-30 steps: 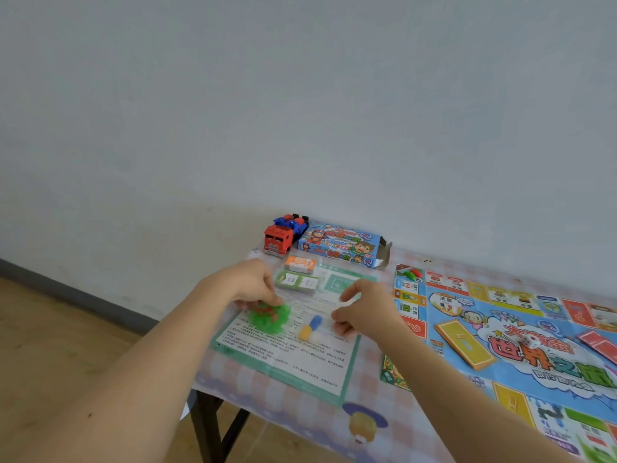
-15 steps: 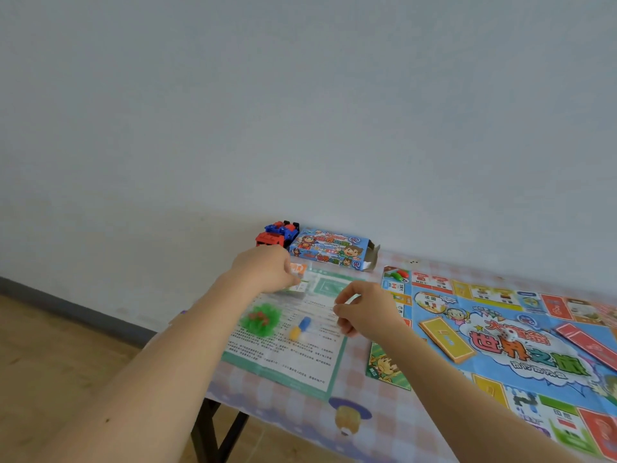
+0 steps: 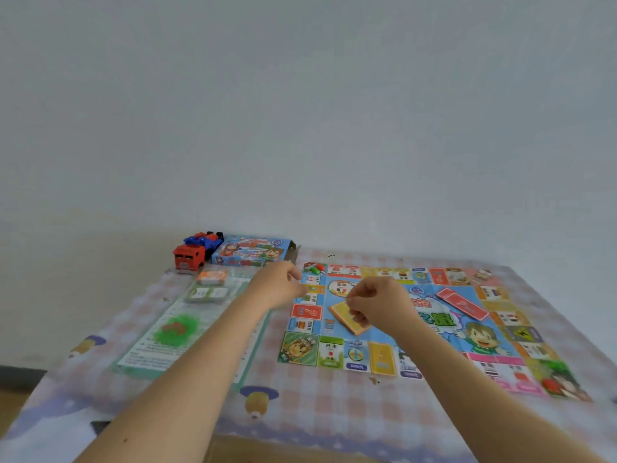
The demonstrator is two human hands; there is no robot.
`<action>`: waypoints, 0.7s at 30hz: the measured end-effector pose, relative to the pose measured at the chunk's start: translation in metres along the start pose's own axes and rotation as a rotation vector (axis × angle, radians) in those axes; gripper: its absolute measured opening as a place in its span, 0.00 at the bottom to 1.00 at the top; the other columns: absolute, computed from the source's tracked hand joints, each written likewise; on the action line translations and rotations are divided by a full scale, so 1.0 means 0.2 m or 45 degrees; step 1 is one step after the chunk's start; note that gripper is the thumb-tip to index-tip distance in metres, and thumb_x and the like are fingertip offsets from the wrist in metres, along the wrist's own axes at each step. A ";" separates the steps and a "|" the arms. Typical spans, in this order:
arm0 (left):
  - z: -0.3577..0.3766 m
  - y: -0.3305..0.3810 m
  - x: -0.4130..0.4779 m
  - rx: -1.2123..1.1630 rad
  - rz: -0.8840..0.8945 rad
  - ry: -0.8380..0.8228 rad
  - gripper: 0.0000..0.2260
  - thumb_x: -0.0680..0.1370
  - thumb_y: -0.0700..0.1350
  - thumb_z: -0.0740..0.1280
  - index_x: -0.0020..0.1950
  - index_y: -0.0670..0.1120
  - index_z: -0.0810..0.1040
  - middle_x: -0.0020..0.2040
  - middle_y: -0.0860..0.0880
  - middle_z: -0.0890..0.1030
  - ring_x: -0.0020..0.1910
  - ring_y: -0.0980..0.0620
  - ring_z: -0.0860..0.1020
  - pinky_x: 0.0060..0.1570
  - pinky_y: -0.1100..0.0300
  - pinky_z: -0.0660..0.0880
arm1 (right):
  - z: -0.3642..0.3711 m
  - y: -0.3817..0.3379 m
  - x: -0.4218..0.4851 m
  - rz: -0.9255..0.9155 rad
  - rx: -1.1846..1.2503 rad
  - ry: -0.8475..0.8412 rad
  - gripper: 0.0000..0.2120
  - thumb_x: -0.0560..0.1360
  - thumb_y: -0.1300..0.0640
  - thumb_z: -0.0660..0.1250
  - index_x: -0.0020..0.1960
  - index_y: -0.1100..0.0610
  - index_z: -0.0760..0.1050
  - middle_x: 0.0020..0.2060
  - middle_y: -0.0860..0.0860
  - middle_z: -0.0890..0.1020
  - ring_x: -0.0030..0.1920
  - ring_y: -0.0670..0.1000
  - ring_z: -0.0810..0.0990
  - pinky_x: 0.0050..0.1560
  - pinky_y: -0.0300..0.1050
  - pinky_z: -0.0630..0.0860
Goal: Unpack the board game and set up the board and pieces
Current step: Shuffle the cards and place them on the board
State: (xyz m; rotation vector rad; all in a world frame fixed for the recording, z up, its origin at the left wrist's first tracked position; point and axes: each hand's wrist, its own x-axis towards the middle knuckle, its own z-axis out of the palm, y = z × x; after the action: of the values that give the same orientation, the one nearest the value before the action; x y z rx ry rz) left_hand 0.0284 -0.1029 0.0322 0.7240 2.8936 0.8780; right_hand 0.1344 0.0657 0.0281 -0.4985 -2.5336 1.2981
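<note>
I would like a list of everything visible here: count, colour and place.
table: 1, pink checked, lower view
board: 1, multicoloured, table's right half
box: 1, blue, far edge
truck: 1, red and blue, by box
sheet: 1, white, green border, left of board
orange pack: 1, orange, sheet's far end
green pack: 1, green, beside orange pack
pile: 1, green with red, on sheet
yellow deck: 1, yellow, on board
red deck: 1, red, on board
pieces: few, green, red, board's far corner
left hand: 1, curled, over board's left edge
right hand: 1, curled, over yellow deck
</note>
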 end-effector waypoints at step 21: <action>0.33 0.05 0.14 -0.064 -0.155 0.085 0.19 0.78 0.47 0.65 0.68 0.48 0.71 0.67 0.46 0.73 0.49 0.53 0.74 0.44 0.60 0.69 | -0.72 0.79 -0.03 0.428 -0.543 0.508 0.16 0.71 0.55 0.66 0.59 0.49 0.77 0.57 0.54 0.78 0.51 0.57 0.78 0.48 0.52 0.79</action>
State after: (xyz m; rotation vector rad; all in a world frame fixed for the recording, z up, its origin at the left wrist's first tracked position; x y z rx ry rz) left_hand 0.0197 -0.0484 -0.0151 0.5184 2.9239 0.9749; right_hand 0.2216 0.2545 -0.0190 -1.1831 -2.4345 0.6379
